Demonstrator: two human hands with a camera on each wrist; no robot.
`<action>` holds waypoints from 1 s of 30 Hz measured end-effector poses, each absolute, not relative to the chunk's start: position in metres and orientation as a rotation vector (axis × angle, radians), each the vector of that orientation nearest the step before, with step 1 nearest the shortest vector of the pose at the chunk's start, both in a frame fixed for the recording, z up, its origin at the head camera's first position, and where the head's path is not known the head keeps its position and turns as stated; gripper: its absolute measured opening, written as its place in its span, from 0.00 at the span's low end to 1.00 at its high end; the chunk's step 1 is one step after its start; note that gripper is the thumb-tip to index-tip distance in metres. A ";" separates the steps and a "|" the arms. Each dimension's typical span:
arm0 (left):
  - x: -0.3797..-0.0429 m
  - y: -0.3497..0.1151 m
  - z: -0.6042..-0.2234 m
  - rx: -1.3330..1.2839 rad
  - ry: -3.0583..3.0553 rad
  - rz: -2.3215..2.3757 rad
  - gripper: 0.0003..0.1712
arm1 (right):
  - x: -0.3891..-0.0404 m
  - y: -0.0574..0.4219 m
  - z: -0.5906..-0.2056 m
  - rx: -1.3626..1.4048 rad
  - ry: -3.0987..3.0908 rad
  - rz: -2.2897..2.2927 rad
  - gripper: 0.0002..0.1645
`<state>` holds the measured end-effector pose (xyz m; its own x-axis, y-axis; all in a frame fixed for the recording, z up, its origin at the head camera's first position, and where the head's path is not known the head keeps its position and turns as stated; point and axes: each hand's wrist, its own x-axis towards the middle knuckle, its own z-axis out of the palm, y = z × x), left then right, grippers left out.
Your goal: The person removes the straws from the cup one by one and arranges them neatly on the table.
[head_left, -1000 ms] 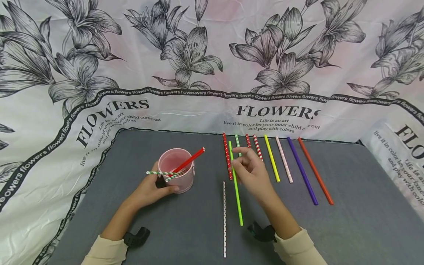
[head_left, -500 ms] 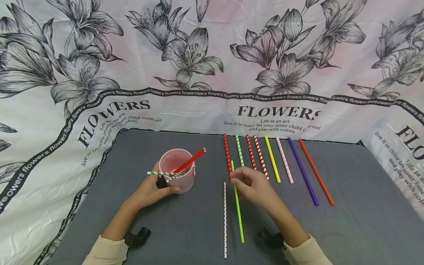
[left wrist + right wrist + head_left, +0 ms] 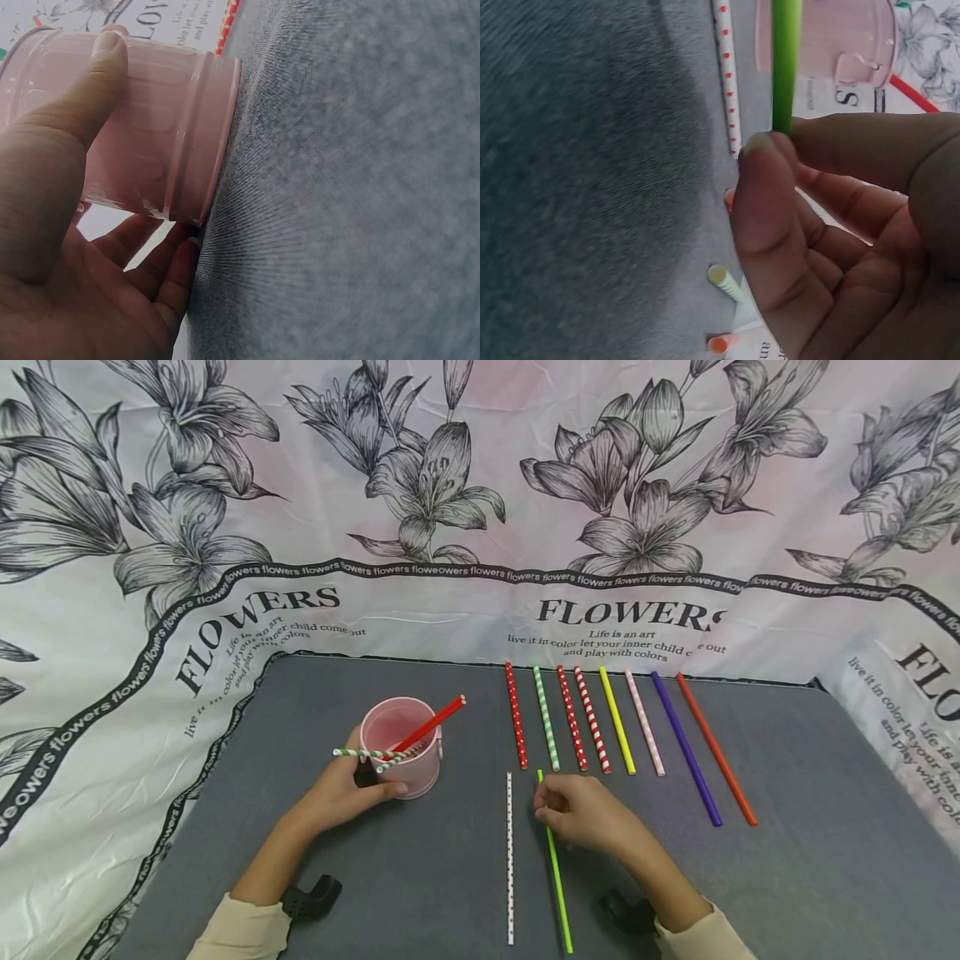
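My left hand (image 3: 333, 797) grips a small pink bucket (image 3: 420, 775) standing on the table, with the thumb along its near side. In the left wrist view the bucket (image 3: 150, 142) has its base on the grey cloth. Red straws (image 3: 435, 722) lean out over the bucket's rim to the right, and green-and-white striped straws (image 3: 367, 752) stick out to the left and front. Between thumb and finger my right hand (image 3: 588, 810) pinches a lime green straw (image 3: 559, 893) near its far end. A white straw with red dots (image 3: 510, 860) lies to the left of it.
Along the back right lies a row of straws: red dotted (image 3: 516, 718), green striped (image 3: 546, 718), another red dotted, red striped (image 3: 592, 718), yellow (image 3: 617, 718), pale pink (image 3: 643, 722), purple (image 3: 685, 747) and orange-red (image 3: 716, 747). Behind the table hangs a flower-printed cloth (image 3: 450, 610).
My right hand has drawn the lime green straw toward the front and slightly right, out of the row and down beside the white dotted straw. The left hand and bucket have stayed put.
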<state>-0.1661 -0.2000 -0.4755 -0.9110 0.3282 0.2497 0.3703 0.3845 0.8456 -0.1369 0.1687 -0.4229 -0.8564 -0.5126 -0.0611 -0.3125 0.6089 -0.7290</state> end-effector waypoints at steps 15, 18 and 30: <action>-0.166 -0.201 -0.475 -0.631 -2.601 -1.596 0.54 | -0.142 0.174 -0.437 -0.654 2.671 -0.913 0.06; -0.166 -0.201 -0.475 -0.620 -2.609 -1.608 0.55 | -0.144 0.175 -0.439 -0.646 2.676 -0.911 0.06; -0.167 -0.201 -0.473 -0.613 -2.617 -1.606 0.56 | -0.144 0.175 -0.442 -0.653 2.701 -0.916 0.07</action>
